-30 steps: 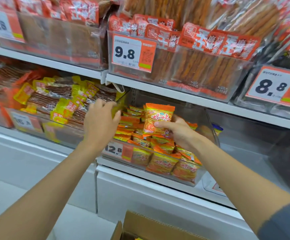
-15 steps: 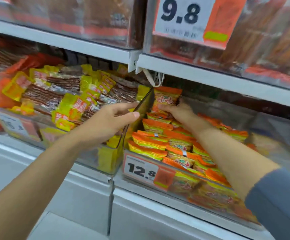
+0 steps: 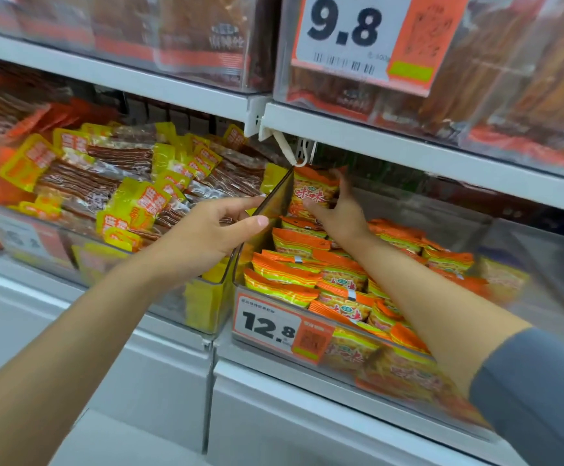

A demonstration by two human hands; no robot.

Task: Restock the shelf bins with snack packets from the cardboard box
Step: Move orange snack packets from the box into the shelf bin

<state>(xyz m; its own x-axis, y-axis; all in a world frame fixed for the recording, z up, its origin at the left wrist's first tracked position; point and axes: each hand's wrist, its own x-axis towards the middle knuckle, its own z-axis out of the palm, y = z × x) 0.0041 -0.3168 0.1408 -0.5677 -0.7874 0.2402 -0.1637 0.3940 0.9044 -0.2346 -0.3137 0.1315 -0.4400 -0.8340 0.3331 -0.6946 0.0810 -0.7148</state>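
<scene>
**Clasped packet arrives at the back of the bin**

Right hand [image 3: 341,210] grasps an orange packet [image 3: 312,193], thumb on its face and blurred fingers behind. It holds the packet upright in the rear left corner of the bin [image 3: 374,351], touching the clear side wall [image 3: 275,200]. Left hand [image 3: 206,240] pinches that wall between forefinger and thumb.

A second ago the packet stood over the middle of the pile [image 3: 324,274] and the left hand lay on the yellow packs [image 3: 132,203] next door. Since then the packet has gone deep under the upper shelf [image 3: 408,153], and the left hand has shifted to the wall, apparently steadying it.

The placing looks nearly done, with only the letting go left. The box, at the bottom edge a second ago, is now out of view, so fetching another packet likely means a reach back down.
</scene>
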